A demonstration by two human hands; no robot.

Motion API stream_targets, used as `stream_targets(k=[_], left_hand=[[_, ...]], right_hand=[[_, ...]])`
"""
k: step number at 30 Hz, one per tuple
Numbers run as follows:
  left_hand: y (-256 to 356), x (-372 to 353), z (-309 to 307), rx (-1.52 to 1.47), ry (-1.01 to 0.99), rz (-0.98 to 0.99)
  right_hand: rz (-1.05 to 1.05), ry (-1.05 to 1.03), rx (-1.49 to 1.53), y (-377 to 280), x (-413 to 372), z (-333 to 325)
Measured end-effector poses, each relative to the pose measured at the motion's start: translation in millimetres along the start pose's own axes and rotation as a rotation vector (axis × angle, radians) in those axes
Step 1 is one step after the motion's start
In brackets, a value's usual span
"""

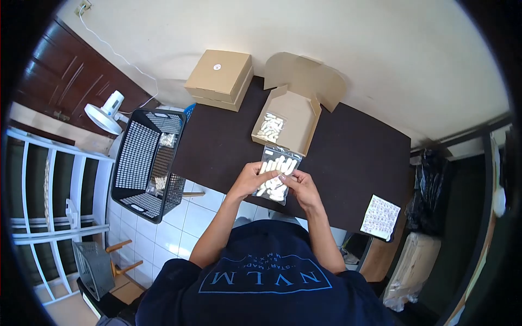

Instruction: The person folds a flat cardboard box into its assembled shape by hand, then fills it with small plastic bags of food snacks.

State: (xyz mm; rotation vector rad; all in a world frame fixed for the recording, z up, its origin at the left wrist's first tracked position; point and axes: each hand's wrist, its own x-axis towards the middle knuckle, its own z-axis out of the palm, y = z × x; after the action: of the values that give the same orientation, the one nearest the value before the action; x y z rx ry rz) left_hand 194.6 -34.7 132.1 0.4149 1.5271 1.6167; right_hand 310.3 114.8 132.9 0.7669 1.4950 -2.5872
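Note:
Between both hands is a clear plastic bag of white, finger-shaped pieces (276,190), held up over the near edge of the dark table (228,146). My left hand (252,178) grips its left side, the thumb lying across the front. On the right side my right hand (302,187) pinches the bag, thumb also on the front. Just beyond it stands an open cardboard box (298,122) with its lid raised toward the wall. A similar bag of white pieces (271,128) lies in the box's left part.
Two stacked closed cardboard boxes (223,70) stand at the back left. A black plastic basket (142,152) with bags inside is left of the table. A sheet of small stickers (380,217) lies at the right edge. A white fan (106,114) stands by the door.

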Motion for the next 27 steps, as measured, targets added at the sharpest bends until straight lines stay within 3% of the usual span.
stream_targets(k=[5, 9, 13, 16, 17, 20, 22, 24, 27], left_hand=[[-10, 11, -3, -0.03, 0.066, -0.03], [-6, 17, -5, -0.108, 0.046, -0.026], [-9, 35, -6, -0.048, 0.128, 0.021], [0, 43, -16, 0.246, 0.188, -0.154], [-2, 43, -17, 0.107, 0.206, -0.092], [-14, 36, -33, 0.183, 0.314, -0.056], [-27, 26, -43, 0.22, 0.362, -0.096], [-41, 12, -49, 0.252, 0.389, -0.132], [-56, -7, -51, 0.258, 0.466, -0.156]], right_hand=[[-0.057, -0.126, -0.051, -12, 26, -11], [0.062, -0.162, -0.089, -34, 46, -20], [0.042, -0.198, -0.064, -36, 73, -29], [0.022, -0.092, -0.266, -58, 96, -37], [-0.002, 0.001, -0.208, -60, 113, -49], [-0.051, 0.266, 0.066, -85, 153, -60], [-0.052, 0.268, 0.124, -80, 185, -71], [0.061, 0.399, 0.183, -66, 215, -77], [0.063, 0.385, 0.415, -22, 265, -84]])
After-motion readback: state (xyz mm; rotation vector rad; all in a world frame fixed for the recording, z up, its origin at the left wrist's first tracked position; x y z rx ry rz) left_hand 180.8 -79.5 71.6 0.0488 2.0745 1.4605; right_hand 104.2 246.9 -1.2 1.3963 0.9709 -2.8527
